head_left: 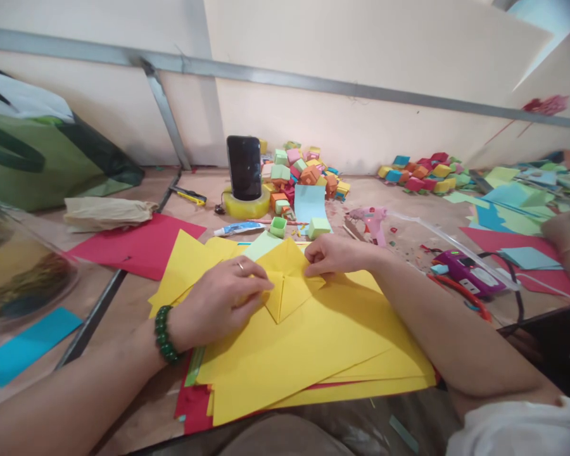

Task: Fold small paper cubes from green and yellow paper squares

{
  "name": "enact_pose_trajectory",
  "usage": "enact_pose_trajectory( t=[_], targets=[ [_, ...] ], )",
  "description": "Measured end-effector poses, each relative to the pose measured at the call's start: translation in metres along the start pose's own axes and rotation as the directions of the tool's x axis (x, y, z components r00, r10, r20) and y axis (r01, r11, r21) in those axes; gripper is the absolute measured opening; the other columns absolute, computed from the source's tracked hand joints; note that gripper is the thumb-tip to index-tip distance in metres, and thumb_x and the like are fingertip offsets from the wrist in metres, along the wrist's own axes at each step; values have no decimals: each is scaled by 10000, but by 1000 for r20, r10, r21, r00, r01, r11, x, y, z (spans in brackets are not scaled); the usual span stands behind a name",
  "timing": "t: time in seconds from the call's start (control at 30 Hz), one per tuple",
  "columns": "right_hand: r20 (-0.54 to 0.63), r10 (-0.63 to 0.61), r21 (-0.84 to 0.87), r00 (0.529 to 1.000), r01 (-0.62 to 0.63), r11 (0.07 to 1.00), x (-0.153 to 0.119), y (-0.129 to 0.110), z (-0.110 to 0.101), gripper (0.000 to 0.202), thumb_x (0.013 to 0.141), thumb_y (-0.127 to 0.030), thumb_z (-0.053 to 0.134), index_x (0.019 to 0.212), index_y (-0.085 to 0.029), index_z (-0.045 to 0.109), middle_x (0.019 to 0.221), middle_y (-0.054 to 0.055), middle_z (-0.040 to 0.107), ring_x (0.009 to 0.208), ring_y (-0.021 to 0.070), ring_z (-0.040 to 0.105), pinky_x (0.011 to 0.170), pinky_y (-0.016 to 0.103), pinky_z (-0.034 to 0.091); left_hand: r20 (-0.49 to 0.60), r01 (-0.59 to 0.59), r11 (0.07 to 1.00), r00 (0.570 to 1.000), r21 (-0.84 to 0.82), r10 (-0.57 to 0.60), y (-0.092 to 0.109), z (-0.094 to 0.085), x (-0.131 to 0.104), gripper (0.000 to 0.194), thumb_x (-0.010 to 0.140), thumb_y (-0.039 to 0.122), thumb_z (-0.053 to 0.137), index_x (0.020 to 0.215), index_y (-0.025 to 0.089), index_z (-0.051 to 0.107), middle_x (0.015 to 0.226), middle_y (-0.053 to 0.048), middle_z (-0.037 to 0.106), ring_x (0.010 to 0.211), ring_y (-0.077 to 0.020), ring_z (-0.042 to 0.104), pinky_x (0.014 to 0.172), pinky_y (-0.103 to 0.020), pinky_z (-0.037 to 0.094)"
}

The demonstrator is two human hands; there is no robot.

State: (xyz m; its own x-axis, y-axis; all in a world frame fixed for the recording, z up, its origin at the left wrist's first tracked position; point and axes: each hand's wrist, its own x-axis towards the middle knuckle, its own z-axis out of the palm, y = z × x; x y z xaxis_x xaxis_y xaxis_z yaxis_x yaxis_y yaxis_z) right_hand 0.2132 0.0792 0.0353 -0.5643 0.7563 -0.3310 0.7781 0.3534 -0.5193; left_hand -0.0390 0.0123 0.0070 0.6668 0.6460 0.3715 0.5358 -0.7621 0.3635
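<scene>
A folded piece of yellow paper (292,292), creased into a pointed shape with a centre line, lies on a stack of yellow paper sheets (323,351). My left hand (221,294), wearing a ring and a green bead bracelet (165,335), has thumb and fingers closed at the left side of the folded paper. At its upper right edge, my right hand (335,254) is curled with the fingertips pinching a flap. Red sheets (192,408) stick out from under the yellow stack.
Behind the stack are a phone (244,168) upright on a yellow tape roll (247,206), a glue tube (239,228) and many paper cubes (308,168). A pink glue gun (373,221) and purple power strip (470,272) sit right. Another person's hand (567,231) is at far right.
</scene>
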Motion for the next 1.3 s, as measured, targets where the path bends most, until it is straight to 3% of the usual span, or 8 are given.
enact_pose_trajectory(
  t=[0.1, 0.17, 0.27, 0.5, 0.63, 0.8, 1.1, 1.3],
  targets=[
    [-255, -38, -145, 966, 1, 989, -2, -4, 4, 216, 687, -338, 705, 801, -188, 601, 712, 10, 640, 609, 132, 537, 524, 235, 359, 143, -75, 996, 987, 53, 67, 7, 2, 0, 299, 874, 139, 456, 968, 203, 732, 974, -72, 712, 882, -192, 646, 808, -321, 518],
    [-354, -181, -143, 918, 139, 980, -3, -9, 9, 221, 732, -319, 678, 901, -193, 612, 852, 36, 650, 723, 150, 563, 612, 246, 409, 179, -75, 993, 982, 95, 57, 10, 2, -1, 310, 860, 130, 459, 988, 207, 731, 1006, -80, 704, 893, -206, 646, 819, -344, 514],
    [-248, -309, -77, 918, 299, 951, -4, -16, 16, 240, 773, -344, 663, 948, -185, 626, 919, 49, 632, 771, 153, 557, 677, 260, 433, 200, -88, 985, 978, 149, 57, 13, 1, -1, 317, 851, 135, 465, 1001, 223, 729, 1016, -87, 689, 895, -218, 642, 820, -363, 509],
    [-16, -267, 65, 963, 268, 961, 7, -11, 24, 235, 716, -360, 699, 793, -156, 612, 703, -19, 531, 630, 109, 459, 558, 225, 358, 247, -143, 962, 965, 234, 83, 21, -4, -3, 305, 852, 137, 460, 976, 232, 722, 974, -95, 663, 839, -223, 622, 786, -383, 504],
    [-6, -280, 127, 960, 279, 952, 11, -5, 25, 257, 738, -399, 662, 719, -161, 569, 681, -24, 530, 604, 99, 445, 562, 232, 350, 281, -165, 963, 954, 215, 100, 24, -6, -2, 270, 877, 124, 451, 920, 203, 705, 955, -92, 651, 928, -231, 599, 812, -362, 497],
    [-11, -273, 134, 962, 272, 953, 13, -5, 28, 280, 722, -417, 665, 688, -163, 553, 677, -20, 521, 618, 108, 441, 567, 237, 346, 372, -242, 943, 917, 227, 146, 25, -8, -3, 267, 877, 95, 439, 926, 190, 684, 906, -75, 667, 812, -201, 609, 711, -313, 505],
    [3, -282, 99, 959, 281, 955, 14, -4, 27, 277, 749, -420, 645, 695, -169, 543, 684, -19, 508, 623, 110, 429, 575, 239, 330, 379, -186, 957, 921, 223, 90, 30, -8, -8, 265, 807, 61, 492, 951, 209, 658, 911, -61, 661, 750, -169, 635, 699, -279, 510],
    [-19, -287, 34, 958, 287, 957, 12, -8, 27, 259, 753, -388, 634, 673, -173, 515, 693, -20, 491, 632, 113, 433, 594, 248, 331, 419, -242, 941, 899, 238, 125, 31, -10, -7, 224, 835, 64, 472, 937, 185, 631, 900, -64, 669, 770, -171, 646, 694, -266, 520]
  ],
)
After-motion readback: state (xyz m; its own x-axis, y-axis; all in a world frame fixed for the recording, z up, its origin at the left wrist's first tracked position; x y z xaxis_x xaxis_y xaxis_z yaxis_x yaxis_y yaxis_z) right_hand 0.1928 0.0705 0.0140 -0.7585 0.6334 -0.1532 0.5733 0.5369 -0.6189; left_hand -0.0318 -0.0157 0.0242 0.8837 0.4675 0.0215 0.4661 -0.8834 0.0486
